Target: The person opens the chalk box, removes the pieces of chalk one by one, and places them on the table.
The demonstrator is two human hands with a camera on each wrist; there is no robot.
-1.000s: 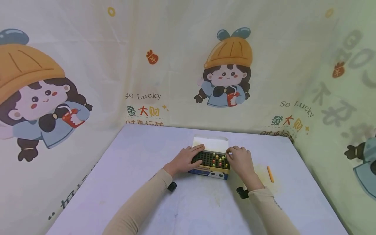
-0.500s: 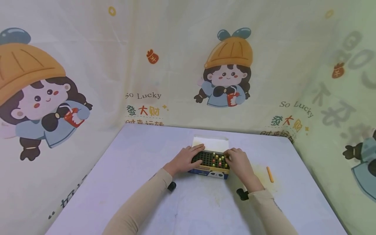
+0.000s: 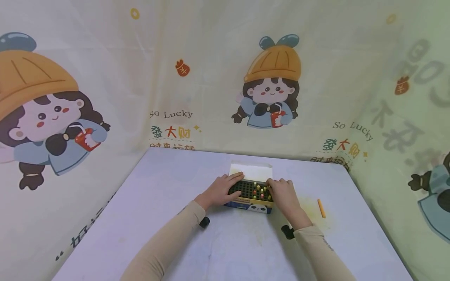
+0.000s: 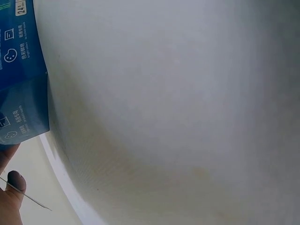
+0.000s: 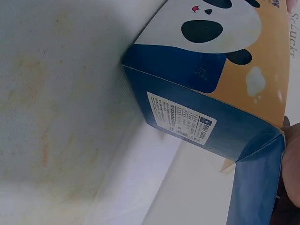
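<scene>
A chalk box [image 3: 260, 208] with a panda on its front stands on the table, its white lid [image 3: 251, 171] folded back. Inside, a black holed insert [image 3: 247, 189] carries several coloured chalk sticks [image 3: 262, 191] towards the right. My left hand [image 3: 219, 190] rests on the box's left part with straight, spread fingers. At the box's right rear corner, my right hand [image 3: 285, 195] has bent fingers over the insert; whatever may be between the fingertips is hidden. An orange chalk stick [image 3: 321, 208] lies on the table to the right. Blue box sides appear in both wrist views.
The white table [image 3: 183, 175] has faint yellowish stains. Printed cloth [image 3: 211, 86] hangs behind it and at both sides. Black wrist cameras [image 3: 288, 232] hang below both wrists, close to the tabletop.
My right fingertips have shifted slightly left and inward, from the box's right edge to over the insert. The left hand, the box and the orange chalk stick look unmoved.
</scene>
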